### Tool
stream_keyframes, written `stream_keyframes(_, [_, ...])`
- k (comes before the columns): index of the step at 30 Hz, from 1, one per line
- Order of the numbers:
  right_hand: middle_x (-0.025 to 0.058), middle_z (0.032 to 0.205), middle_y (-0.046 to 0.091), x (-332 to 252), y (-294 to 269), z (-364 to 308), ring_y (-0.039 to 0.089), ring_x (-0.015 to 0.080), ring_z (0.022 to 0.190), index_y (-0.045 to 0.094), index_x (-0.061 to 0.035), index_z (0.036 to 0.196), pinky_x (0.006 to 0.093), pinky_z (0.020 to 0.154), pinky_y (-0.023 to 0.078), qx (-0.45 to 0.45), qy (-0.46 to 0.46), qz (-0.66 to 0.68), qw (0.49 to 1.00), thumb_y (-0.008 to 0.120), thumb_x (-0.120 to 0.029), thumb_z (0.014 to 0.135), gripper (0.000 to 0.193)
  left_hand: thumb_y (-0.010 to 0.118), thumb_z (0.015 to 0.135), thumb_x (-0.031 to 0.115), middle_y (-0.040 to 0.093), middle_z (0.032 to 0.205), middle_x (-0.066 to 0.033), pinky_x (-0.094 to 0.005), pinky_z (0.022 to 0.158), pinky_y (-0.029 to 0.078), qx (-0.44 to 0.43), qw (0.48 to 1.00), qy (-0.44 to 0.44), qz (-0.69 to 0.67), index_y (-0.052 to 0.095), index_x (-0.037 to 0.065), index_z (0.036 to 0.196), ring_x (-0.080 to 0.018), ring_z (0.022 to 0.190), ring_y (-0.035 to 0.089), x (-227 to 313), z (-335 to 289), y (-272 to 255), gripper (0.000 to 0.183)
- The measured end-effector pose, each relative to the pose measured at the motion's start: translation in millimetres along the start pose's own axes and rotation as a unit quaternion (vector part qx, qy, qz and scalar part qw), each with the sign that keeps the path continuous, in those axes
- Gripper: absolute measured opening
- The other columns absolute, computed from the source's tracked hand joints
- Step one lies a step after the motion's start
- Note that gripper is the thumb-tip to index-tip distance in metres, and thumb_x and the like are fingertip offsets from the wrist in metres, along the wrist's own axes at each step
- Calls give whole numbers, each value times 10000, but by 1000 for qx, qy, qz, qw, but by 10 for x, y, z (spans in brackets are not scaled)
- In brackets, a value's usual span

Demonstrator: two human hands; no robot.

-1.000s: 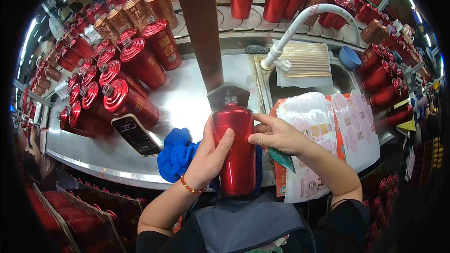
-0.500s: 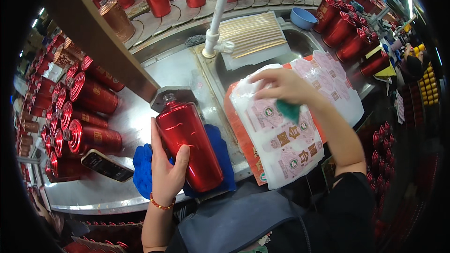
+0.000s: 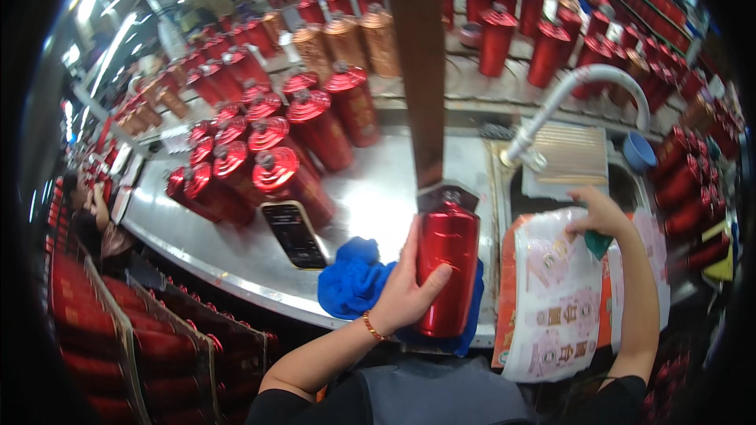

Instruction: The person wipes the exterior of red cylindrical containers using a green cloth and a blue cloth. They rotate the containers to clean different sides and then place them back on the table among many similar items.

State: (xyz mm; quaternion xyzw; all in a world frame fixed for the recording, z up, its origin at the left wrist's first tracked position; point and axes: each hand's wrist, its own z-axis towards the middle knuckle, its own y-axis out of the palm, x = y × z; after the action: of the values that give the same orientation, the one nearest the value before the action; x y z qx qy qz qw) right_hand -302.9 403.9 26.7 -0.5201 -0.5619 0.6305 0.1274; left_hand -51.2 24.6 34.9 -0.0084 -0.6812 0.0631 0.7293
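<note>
My left hand (image 3: 411,293) is wrapped round the side of a glossy red bottle (image 3: 450,256), thumb across its front. The bottle leans back, neck away from me, over a blue cloth (image 3: 354,277). Over by the sink, my right hand (image 3: 596,212) reaches to the top of a white sheet of printed decals (image 3: 555,307). A small green piece (image 3: 598,245), perhaps a scraper or pad, is tucked under that hand's fingers. Its thumb and fingertips touch or hover at the sheet; which, I cannot tell. An orange sheet (image 3: 505,299) lies beneath the decals.
A wooden post (image 3: 421,71) rises behind the bottle. Several red bottles (image 3: 287,181) crowd the steel counter (image 3: 378,189) at left, with a phone (image 3: 293,234) before them. A white faucet (image 3: 555,110), a ribbed board (image 3: 567,153) and a blue bowl (image 3: 639,151) surround the sink.
The view has swung left, so more of the left side shows. My left hand keeps its hold on the bottle. My right hand stays near the sheet's top, with the green piece moving along under it.
</note>
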Motion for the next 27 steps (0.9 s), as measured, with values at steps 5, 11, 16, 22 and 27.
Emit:
stream_keyframes(5, [117, 971, 756, -99, -129, 254, 696, 170, 890, 745, 21, 1091, 293, 798, 536, -155, 67, 114, 979, 878, -248, 789, 426, 658, 1013, 344, 345, 1594, -258, -407, 1192, 346, -13, 1000, 9, 12, 19, -32, 1636, -321, 1452, 421, 6, -100, -47, 969])
stream_keyframes(11, [65, 763, 746, -308, -98, 319, 665, 116, 719, 787, 16, 848, 266, 678, 516, -48, 53, 134, 988, 799, -144, 813, 164, 669, 1008, 251, 388, 1586, -212, -390, 1175, 367, -33, 999, -25, -19, 44, -38, 1637, -251, 1435, 441, 94, -49, -29, 932])
stream_keyframes(16, [85, 739, 728, -802, -142, 117, 654, 162, 662, 786, -17, 837, 307, 652, 514, 92, 12, 49, 994, 789, -146, 779, 142, 683, 997, 238, 426, 1562, -212, -378, 1165, 380, -24, 999, -12, -19, 73, -43, 1633, -248, 1409, 473, 96, -36, -24, 924])
stream_keyframes(22, [113, 742, 697, -1876, -229, -484, 671, 268, 660, 734, -18, 850, 353, 628, 520, 156, -87, -46, 983, 774, -115, 821, 109, 701, 983, 298, 405, 1551, -274, -393, 1163, 389, -11, 999, -13, 36, 71, -84, 1615, -306, 1403, 485, -1, -41, -40, 971])
stream_keyframes(27, [103, 746, 689, -2410, -262, -890, 671, 273, 660, 730, -32, 833, 366, 589, 511, 154, -204, -75, 964, 788, -36, 782, 78, 714, 971, 347, 402, 1525, -314, -406, 1160, 393, -14, 1000, -6, 24, 74, -118, 1596, -352, 1391, 489, 45, -15, -37, 1008])
